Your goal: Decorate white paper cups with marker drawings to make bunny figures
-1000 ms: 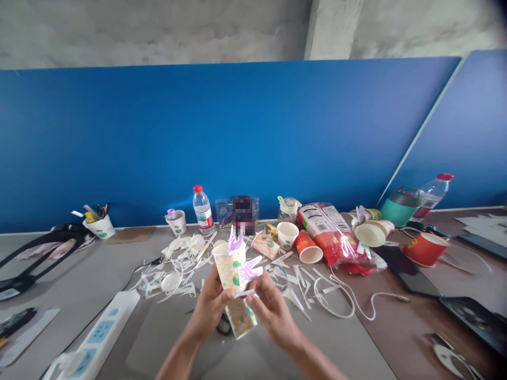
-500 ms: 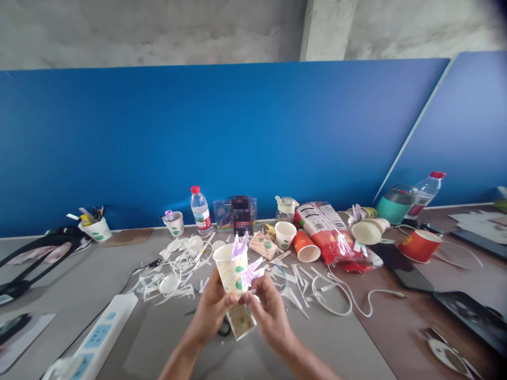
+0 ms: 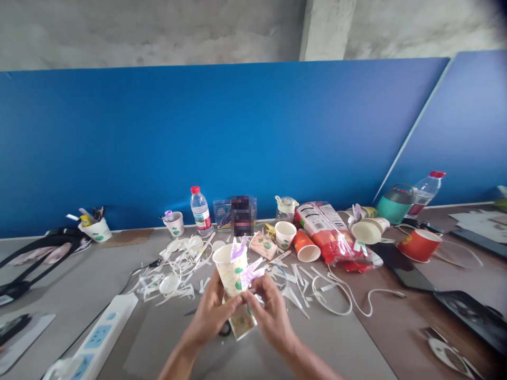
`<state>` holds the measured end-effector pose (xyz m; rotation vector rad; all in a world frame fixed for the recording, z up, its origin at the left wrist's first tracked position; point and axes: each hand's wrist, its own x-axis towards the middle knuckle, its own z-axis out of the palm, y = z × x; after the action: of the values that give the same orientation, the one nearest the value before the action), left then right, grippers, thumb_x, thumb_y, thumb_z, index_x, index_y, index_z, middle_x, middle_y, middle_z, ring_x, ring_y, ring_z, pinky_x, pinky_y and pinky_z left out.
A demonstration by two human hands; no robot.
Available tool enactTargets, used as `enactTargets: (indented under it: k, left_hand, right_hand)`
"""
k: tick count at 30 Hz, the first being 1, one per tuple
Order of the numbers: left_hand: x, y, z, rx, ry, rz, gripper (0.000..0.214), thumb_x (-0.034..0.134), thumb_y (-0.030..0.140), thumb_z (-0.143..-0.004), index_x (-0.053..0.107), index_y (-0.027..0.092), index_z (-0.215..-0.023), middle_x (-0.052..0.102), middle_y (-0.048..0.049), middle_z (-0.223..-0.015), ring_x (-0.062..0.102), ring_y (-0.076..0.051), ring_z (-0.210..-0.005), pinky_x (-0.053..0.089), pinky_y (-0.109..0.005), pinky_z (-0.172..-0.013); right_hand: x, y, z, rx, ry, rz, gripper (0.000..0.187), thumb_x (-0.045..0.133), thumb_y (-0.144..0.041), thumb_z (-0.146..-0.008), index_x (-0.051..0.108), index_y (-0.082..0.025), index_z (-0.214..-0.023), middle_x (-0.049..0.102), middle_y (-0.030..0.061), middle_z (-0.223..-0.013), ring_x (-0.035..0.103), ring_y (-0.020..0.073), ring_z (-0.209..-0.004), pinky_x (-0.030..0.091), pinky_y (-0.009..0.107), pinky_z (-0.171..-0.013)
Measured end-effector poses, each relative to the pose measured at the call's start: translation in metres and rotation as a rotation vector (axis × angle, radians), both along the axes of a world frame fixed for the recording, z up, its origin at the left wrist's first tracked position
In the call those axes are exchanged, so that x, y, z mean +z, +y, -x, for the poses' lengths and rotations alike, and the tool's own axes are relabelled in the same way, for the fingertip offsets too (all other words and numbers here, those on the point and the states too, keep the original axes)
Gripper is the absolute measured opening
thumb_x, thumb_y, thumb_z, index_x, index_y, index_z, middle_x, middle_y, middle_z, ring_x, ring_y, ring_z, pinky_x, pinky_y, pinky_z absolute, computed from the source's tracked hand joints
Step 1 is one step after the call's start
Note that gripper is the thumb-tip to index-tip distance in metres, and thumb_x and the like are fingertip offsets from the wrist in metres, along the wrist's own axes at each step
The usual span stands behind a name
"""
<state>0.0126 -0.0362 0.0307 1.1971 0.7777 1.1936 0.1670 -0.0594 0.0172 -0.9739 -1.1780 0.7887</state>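
A white paper cup (image 3: 231, 269) with yellow streaks and green spots is in my left hand (image 3: 209, 314), whose fingers wrap round its left side. Purple-and-white cut paper pieces stick up at its rim (image 3: 238, 249) and out from its right side (image 3: 252, 273). My right hand (image 3: 272, 311) is closed at the cup's lower right, its fingers against the side paper piece. Both thumbs meet in front of the cup's base. Below them is a patterned, yellowish flat piece (image 3: 242, 323), partly covered. Scissors (image 3: 225, 329) lie under the hands, mostly hidden.
White paper scraps (image 3: 170, 282) and a white cable (image 3: 336, 311) are strewn about. Behind stand a water bottle (image 3: 200, 214), paper cups (image 3: 285, 236) and a red package (image 3: 327, 232). A power strip (image 3: 101, 338) lies left; a red cup (image 3: 420, 246) is at right.
My left thumb has slid right across the cup's base to meet my right thumb. The cup and my right hand have hardly moved.
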Motion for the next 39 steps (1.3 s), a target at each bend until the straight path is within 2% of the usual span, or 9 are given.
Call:
enactTargets:
  k: [4, 11, 19, 24, 29, 33, 36, 39]
  left_hand:
    - [0.003, -0.001, 0.001, 0.023, 0.008, 0.011, 0.061, 0.092, 0.042, -0.077, 0.070, 0.023, -0.131, 0.077, -0.0150, -0.135, 0.072, -0.037, -0.126, 0.060, -0.044, -0.101]
    - [0.009, 0.001, 0.001, 0.029, -0.003, -0.006, 0.062, 0.095, 0.043, -0.072, 0.073, 0.024, -0.126, 0.079, -0.0144, -0.130, 0.071, -0.038, -0.127, 0.058, -0.043, -0.103]
    - [0.010, 0.000, 0.000, 0.053, 0.018, 0.010, 0.063, 0.095, 0.045, -0.071, 0.073, 0.024, -0.126, 0.080, -0.0144, -0.128, 0.070, -0.038, -0.128, 0.058, -0.044, -0.103]
    - [0.015, 0.000, 0.000, 0.064, 0.035, -0.001, 0.061, 0.095, 0.046, -0.070, 0.074, 0.022, -0.123, 0.080, -0.0149, -0.125, 0.071, -0.038, -0.128, 0.057, -0.044, -0.105]
    - [0.015, 0.000, 0.002, 0.039, 0.026, 0.028, 0.061, 0.094, 0.046, -0.072, 0.074, 0.023, -0.125, 0.081, -0.0142, -0.123, 0.074, -0.037, -0.122, 0.061, -0.044, -0.100]
    - [0.008, 0.000, 0.007, 0.013, 0.022, 0.052, 0.065, 0.095, 0.046, -0.071, 0.074, 0.024, -0.128, 0.080, -0.0151, -0.127, 0.074, -0.038, -0.123, 0.060, -0.046, -0.105]
    - [0.002, 0.001, 0.010, -0.015, 0.012, 0.048, 0.067, 0.094, 0.046, -0.072, 0.074, 0.026, -0.132, 0.079, -0.0151, -0.133, 0.073, -0.038, -0.125, 0.059, -0.048, -0.108]
    - [-0.002, 0.001, 0.012, -0.024, 0.014, 0.037, 0.066, 0.093, 0.045, -0.074, 0.073, 0.026, -0.134, 0.078, -0.0150, -0.135, 0.072, -0.038, -0.127, 0.058, -0.049, -0.108]
  right_hand:
    - [0.005, -0.002, -0.002, 0.009, -0.046, -0.022, 0.021, 0.068, -0.034, -0.090, 0.064, -0.021, -0.073, 0.060, -0.0004, -0.078, 0.060, 0.0163, -0.070, 0.050, 0.026, -0.064]
    - [0.011, -0.002, -0.002, -0.131, -0.109, -0.085, 0.019, 0.066, -0.025, -0.086, 0.066, -0.021, -0.067, 0.063, 0.0002, -0.074, 0.059, 0.0166, -0.067, 0.047, 0.025, -0.061]
    - [0.005, 0.001, 0.003, -0.154, -0.081, 0.017, 0.017, 0.066, -0.029, -0.082, 0.067, -0.023, -0.067, 0.065, -0.0006, -0.070, 0.060, 0.0169, -0.062, 0.047, 0.027, -0.059]
    - [0.005, 0.000, 0.005, -0.088, 0.012, 0.113, 0.024, 0.075, -0.041, -0.083, 0.065, -0.023, -0.072, 0.065, -0.0007, -0.068, 0.062, 0.0183, -0.064, 0.049, 0.028, -0.059]
    - [0.018, 0.002, 0.001, 0.077, 0.231, 0.257, 0.044, 0.086, -0.058, -0.073, 0.066, -0.022, -0.089, 0.065, -0.0027, -0.062, 0.055, 0.0162, -0.055, 0.046, 0.027, -0.054]
    - [0.034, 0.003, -0.006, 0.248, 0.351, 0.312, 0.034, 0.087, -0.047, -0.070, 0.068, -0.020, -0.077, 0.070, 0.0000, -0.067, 0.056, 0.0155, -0.060, 0.045, 0.026, -0.059]
    - [0.038, 0.002, -0.009, 0.266, 0.405, 0.382, 0.020, 0.081, -0.033, -0.067, 0.069, -0.020, -0.075, 0.068, -0.0013, -0.065, 0.050, 0.0132, -0.058, 0.040, 0.024, -0.058]
    - [0.034, 0.003, -0.007, 0.275, 0.411, 0.404, 0.014, 0.075, -0.026, -0.065, 0.068, -0.019, -0.074, 0.065, -0.0017, -0.062, 0.045, 0.0116, -0.056, 0.037, 0.024, -0.056]
